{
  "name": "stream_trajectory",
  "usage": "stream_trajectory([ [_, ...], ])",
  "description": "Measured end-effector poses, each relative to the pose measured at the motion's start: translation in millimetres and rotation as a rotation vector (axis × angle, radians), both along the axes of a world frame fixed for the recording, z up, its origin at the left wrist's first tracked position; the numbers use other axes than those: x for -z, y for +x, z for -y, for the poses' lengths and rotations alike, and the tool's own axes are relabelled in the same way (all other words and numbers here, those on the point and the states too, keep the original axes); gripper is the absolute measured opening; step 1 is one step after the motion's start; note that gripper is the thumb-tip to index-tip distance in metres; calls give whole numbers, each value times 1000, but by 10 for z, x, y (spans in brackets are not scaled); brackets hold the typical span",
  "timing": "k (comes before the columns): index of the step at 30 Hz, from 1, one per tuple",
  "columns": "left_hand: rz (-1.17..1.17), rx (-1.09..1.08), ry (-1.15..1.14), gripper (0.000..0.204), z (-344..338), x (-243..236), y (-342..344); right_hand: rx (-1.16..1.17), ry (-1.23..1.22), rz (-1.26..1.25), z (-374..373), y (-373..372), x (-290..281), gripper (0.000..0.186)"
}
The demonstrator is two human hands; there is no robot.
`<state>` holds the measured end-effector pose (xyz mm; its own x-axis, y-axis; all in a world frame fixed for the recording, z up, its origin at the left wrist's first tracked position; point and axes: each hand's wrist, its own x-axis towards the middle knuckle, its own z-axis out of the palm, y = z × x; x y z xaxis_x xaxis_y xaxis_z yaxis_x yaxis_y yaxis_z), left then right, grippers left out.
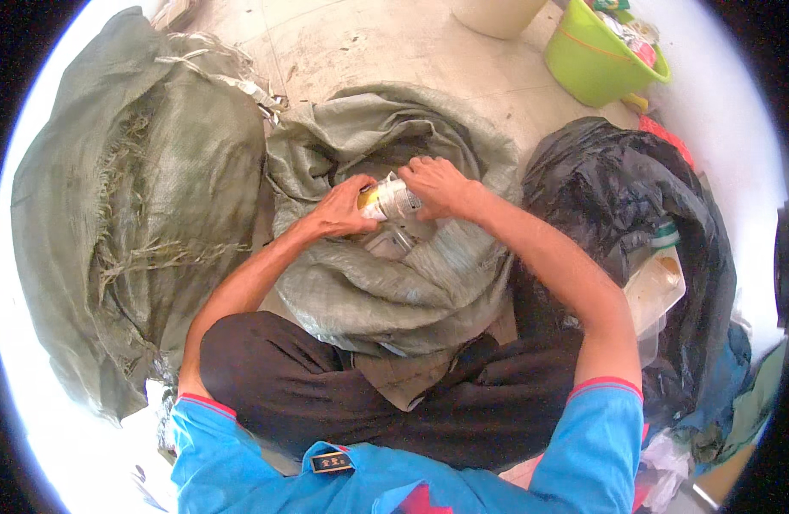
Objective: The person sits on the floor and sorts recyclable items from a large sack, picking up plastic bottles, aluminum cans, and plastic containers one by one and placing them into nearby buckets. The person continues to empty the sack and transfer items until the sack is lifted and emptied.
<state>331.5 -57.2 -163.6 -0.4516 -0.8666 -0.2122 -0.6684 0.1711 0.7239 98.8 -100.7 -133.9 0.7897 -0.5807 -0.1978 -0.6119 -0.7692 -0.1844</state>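
Observation:
Between both hands, over the mouth of an open grey-green woven sack, is a small white container with a yellow patch and fine print. It looks crumpled, and I cannot make out whether it is a can or a cup. My left hand grips its yellow end. Around the other end curl the fingers of my right hand. A clear plastic piece lies inside the sack just below them. The deeper contents of the sack are hidden.
On the left stands a bulging, tied woven sack. A black plastic bag with a clear plastic box is at my right. Farther back are a green bucket of scraps and a beige container.

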Motion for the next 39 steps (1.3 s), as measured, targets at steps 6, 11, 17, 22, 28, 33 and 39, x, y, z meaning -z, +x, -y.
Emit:
stream_trajectory([
  [6, 46, 40, -53, 81, -199, -122, -268, -38, 73, -66, -32, -154, -292, 61],
  [11, 76, -104, -66, 72, -187, 157, -21, 69, 106, -135, 230, -394, -626, 44],
  [17, 29, -183, -111, 47, -358, 366, 414, 259, 63, 194, 366, -548, -935, 43],
  [22, 152, -42, -177, 37, -300, 317, 132, 406, 193, 459, 223, -417, -1425, 39],
  [28, 48, -23, -227, 34, -364, 416, 116, 369, 174, 467, -17, 11, -1814, 46],
  [33, 18, -150, -5, 49, -310, 296, 315, 737, 680, 583, -242, -228, -1434, 50],
  [39, -65, -265, 113, 47, -306, 306, 201, 1163, 1150, 1039, -480, -715, -1381, 46],
])
